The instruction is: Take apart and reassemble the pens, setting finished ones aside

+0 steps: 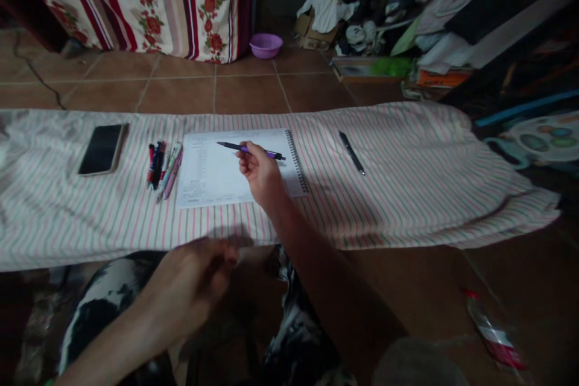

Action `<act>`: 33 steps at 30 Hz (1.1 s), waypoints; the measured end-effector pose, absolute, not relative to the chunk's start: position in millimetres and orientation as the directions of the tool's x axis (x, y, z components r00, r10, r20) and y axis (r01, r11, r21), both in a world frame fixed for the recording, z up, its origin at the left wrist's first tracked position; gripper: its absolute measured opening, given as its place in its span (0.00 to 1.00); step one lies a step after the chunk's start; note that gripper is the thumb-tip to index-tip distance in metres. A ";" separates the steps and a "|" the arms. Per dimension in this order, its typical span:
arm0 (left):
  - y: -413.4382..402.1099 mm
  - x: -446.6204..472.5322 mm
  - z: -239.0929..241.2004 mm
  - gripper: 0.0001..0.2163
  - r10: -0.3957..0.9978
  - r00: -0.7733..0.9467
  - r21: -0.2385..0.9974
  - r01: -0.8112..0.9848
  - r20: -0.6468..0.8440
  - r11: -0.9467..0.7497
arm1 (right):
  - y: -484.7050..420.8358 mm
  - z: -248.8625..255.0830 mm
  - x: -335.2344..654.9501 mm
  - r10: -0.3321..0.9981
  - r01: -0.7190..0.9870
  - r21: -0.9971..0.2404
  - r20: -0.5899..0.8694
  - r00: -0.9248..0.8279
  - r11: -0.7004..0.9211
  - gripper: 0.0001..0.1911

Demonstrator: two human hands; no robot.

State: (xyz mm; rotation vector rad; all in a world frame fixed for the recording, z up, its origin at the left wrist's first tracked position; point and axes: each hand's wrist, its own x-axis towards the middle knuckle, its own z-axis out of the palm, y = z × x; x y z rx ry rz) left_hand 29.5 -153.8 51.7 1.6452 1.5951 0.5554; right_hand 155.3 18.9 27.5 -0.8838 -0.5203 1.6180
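My right hand (260,174) is closed around a purple and black pen (233,146), held nearly level above a spiral notebook (226,172). The pen's tip points left, and the notebook page has printed lines along its left and lower edges. Nearer to me, my left hand (199,274) hangs over my lap by the table's front edge. Its fingers are curled and smeared by motion, so I cannot make out whether anything is in them. A black pen (351,152) lies to the right of the notebook, and several pens (163,170) are bunched on its left.
A striped cloth (407,193) covers the low table. On its left lies a phone (103,149). Beyond, a purple basin (266,46) sits on the tiled floor beside a flowered curtain (149,0). Clothes and boxes are piled at back right; a red-and-clear wrapper (495,335) lies at lower right.
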 end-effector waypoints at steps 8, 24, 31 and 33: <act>-61.8 100.4 18.4 0.09 0.984 -0.051 0.793 0.585 -0.171 0.168 | 11.8 45.2 140.6 0.987 -0.477 -0.879 -0.065 0.144 0.012 0.09; -75.6 102.8 38.1 0.14 0.969 0.122 0.944 0.278 -0.217 0.176 | 32.5 39.2 175.0 0.944 -0.236 -0.965 0.034 0.327 0.117 0.09; -60.2 66.2 27.4 0.13 0.929 0.183 0.675 0.644 0.323 -0.361 | 39.7 34.4 199.1 0.917 -0.204 -0.971 0.031 0.398 0.121 0.09; -60.8 63.2 18.6 0.13 0.890 0.236 0.550 0.715 0.391 -0.431 | 42.6 34.4 205.3 0.909 -0.217 -0.967 0.032 0.415 0.133 0.09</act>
